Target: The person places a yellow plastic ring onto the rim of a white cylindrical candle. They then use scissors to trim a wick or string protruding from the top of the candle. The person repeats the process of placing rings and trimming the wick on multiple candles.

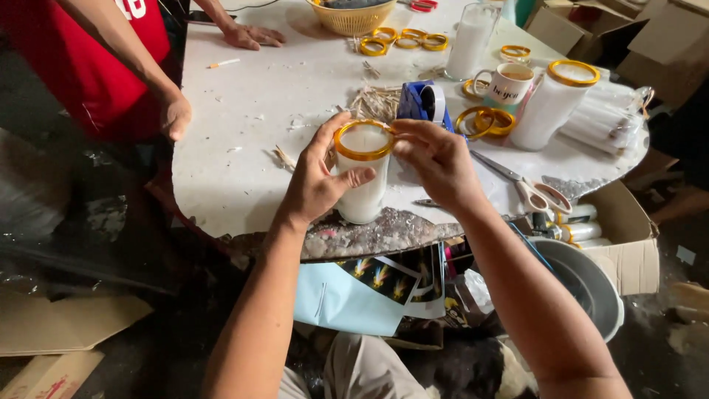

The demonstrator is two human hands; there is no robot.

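Step in hand, as I judge it: fitting the gold ring (pixel 363 140) onto the mouth of a white glass candle (pixel 363 181) standing near the front edge of the white table (pixel 244 111). Left hand (pixel 317 181) wraps the candle's left side, thumb laid across the front of the glass, fingers curled up toward the rim; it grips the candle and steadies it upright. Right hand (pixel 436 159) comes in from the right, fingertips pressed together on the ring's right edge, pinching it at the rim. Ring looks seated level on the near and left side; whether the far side is fully down cannot be told from here. Next move likely calls for even downward pressure round the rim while the left hand keeps the glass from tipping, since the candle sits close to the chipped table edge. Candle lies between the two hands, touching both. Behind it: a scatter of wooden wick sticks (pixel 375 102), a blue packet (pixel 417 102), loose gold rings (pixel 486 120). To the right, a finished ringed candle (pixel 552 105), a mug (pixel 508 83), scissors (pixel 526 188) lying flat just beside the right wrist. A tall clear glass of wax (pixel 470 41) and a yellow basket (pixel 352 15) stand well back. Another person in a red shirt (pixel 96 59) stands at the left, hand resting on the tabletop.
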